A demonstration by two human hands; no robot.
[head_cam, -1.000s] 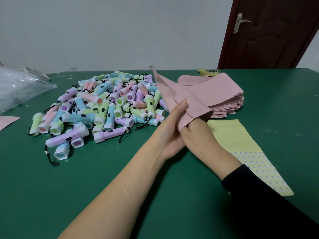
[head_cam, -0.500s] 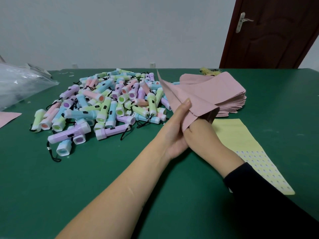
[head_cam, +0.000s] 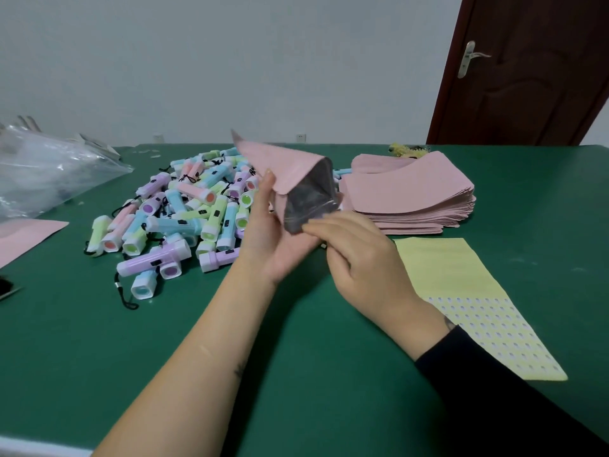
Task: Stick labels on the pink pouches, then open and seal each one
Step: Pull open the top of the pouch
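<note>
A pink pouch [head_cam: 283,166] is held up over the green table [head_cam: 296,374], its mouth spread open toward me and showing a silvery inside. My left hand [head_cam: 280,245] cradles it from the left and below, fingers up along its side. My right hand [head_cam: 365,262] is outside the pouch, its fingertips pinching the lower rim of the mouth. A thick stack of flat pink pouches [head_cam: 412,192] lies just right of the hands. A yellow label sheet [head_cam: 461,285] with rows of small stickers lies near my right forearm.
A heap of pastel toy flashlights [head_cam: 184,212] covers the table's middle left. A crumpled clear plastic bag [head_cam: 43,173] and another pink pouch [head_cam: 23,235] lie at far left. A dark door [head_cam: 527,77] stands at the back right.
My right hand, which was pushed inside the pouch, has come out and now holds its rim. The pouch has been lifted and turned, so its open mouth faces me.
</note>
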